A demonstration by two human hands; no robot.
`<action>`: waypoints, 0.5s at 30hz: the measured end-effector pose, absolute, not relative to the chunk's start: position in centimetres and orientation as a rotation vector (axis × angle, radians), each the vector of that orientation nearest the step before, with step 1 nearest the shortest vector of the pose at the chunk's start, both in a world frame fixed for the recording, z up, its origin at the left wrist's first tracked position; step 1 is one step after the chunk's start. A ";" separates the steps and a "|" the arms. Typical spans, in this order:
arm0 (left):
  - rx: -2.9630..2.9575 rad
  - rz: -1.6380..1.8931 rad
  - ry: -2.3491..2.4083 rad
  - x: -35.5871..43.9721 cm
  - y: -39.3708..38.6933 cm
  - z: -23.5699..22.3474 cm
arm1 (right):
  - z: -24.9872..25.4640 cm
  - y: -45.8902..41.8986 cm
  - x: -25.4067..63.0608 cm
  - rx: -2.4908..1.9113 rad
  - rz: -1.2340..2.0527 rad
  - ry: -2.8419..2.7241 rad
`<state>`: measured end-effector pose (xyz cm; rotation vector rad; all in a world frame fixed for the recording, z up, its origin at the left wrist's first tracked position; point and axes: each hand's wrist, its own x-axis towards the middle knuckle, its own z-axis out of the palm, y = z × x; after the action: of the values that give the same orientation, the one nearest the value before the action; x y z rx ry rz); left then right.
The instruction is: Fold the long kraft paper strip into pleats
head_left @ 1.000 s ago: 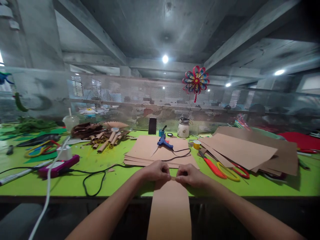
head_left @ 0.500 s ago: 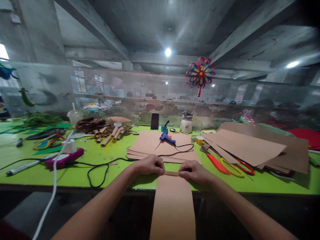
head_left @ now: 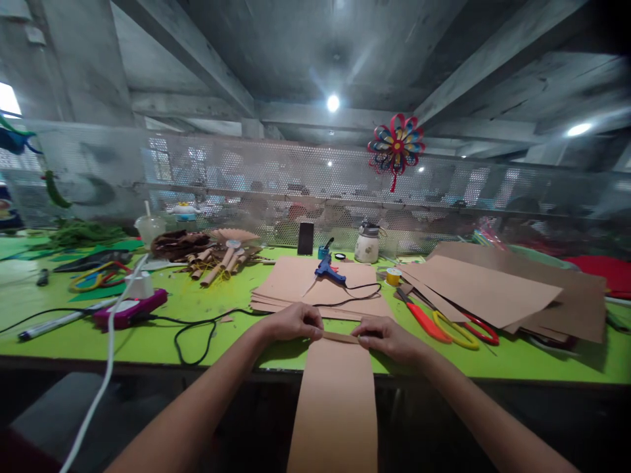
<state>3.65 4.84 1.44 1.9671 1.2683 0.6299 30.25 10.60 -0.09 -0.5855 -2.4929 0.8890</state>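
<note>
A long sheet of brown kraft paper [head_left: 338, 401] hangs over the table's front edge toward me, its far end folded into a narrow strip. My left hand [head_left: 298, 323] pinches the left end of that fold between thumb and fingers. At the right end, my right hand [head_left: 384, 336] grips the fold in the same way. Just beyond my hands lies a stack of brown paper sheets [head_left: 280, 279], and a blue glue gun [head_left: 330, 270] rests on top with its black cord trailing left.
Right of the stack lie orange-handled scissors [head_left: 426, 322], yellow-handled scissors [head_left: 461, 334] and large paper sheets [head_left: 493, 289]. A purple power strip [head_left: 131, 312] with a white cable sits left. Rolled paper tubes [head_left: 224, 263], a phone [head_left: 305, 238] and a jar [head_left: 367, 244] stand farther back.
The lower part of the hanging paper has swung slightly left. Both hands keep their pinch on the fold, with the right hand a little farther right along it.
</note>
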 end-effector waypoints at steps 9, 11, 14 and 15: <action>1.877 0.672 1.266 3.9 5.1 1.1 | -0.5 10.6 30.2 -0.652 1.039 -2.335; 1.868 0.694 1.250 3.9 5.2 1.1 | -0.9 10.9 30.2 -0.663 1.072 -2.302; 1.867 0.699 1.222 4.1 5.1 1.1 | -1.4 11.2 30.1 -0.655 1.078 -2.284; 1.876 0.694 1.220 4.2 5.1 1.1 | -1.4 11.2 30.1 -0.649 1.070 -2.285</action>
<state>4.15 5.12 1.06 1.8755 1.2202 0.6943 30.10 11.21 -1.41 -0.6485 -2.2854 1.0701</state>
